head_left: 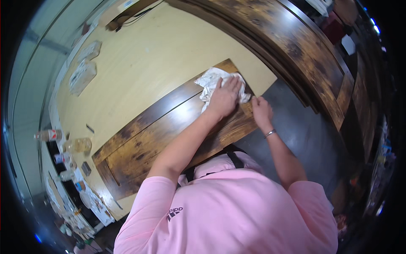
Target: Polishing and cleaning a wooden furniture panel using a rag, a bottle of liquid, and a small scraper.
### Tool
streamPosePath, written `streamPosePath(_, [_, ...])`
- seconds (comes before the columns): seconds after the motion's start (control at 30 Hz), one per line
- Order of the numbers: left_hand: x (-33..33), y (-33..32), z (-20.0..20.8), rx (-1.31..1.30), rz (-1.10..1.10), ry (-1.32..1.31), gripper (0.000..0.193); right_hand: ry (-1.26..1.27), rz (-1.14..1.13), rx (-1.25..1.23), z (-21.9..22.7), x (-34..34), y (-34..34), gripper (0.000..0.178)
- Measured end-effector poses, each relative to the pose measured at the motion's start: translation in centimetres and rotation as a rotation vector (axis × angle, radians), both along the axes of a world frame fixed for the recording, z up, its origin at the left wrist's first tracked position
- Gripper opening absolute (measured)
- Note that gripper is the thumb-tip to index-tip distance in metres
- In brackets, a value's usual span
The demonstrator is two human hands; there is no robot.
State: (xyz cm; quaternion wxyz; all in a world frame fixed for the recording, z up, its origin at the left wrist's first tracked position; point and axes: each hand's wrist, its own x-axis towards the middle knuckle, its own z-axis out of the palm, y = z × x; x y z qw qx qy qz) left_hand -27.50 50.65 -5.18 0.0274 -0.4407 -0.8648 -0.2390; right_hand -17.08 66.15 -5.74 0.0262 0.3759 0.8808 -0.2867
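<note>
A dark brown wood-grain panel (169, 127) with a framed border, like a cabinet door, lies slantwise on the pale table. Near its far right end, my left hand (226, 95) rests flat on a crumpled white cloth (208, 80), fingers stretched out and thumb apart, pressing it against the wood. My right hand (262, 111), with a bracelet on the wrist, is closed at the panel's right end edge. Its fingers are curled over that edge, and their tips are partly hidden.
The pale tabletop (139, 55) carries two plastic-wrapped blocks (83, 76) at far left. Bottles (78, 145) and a small dark block (86, 169) stand near its left edge. More wood-grain panels (292, 46) are stacked at far right. Grey floor (292, 127) shows beyond the table's right corner.
</note>
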Motion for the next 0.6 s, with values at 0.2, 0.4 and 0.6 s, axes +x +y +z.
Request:
streamPosePath(0.2, [-2.9, 3.7, -0.9, -0.074, 0.006, 0.089, 0.052, 0.032, 0.008, -0.037, 0.8, 0.3, -0.6, 0.042])
streamPosePath(0.4, [-1.8, 2.6, -1.8, -0.138, 0.001, -0.008, 0.064, 0.045, 0.002, -0.051, 1.0, 0.8, -0.3, 0.038])
streamPosePath(0.6, [-2.9, 3.3, -1.6, -0.114, 0.065, -0.013, 0.065, 0.113, 0.02, -0.057, 0.7, 1.0, -0.5, 0.041])
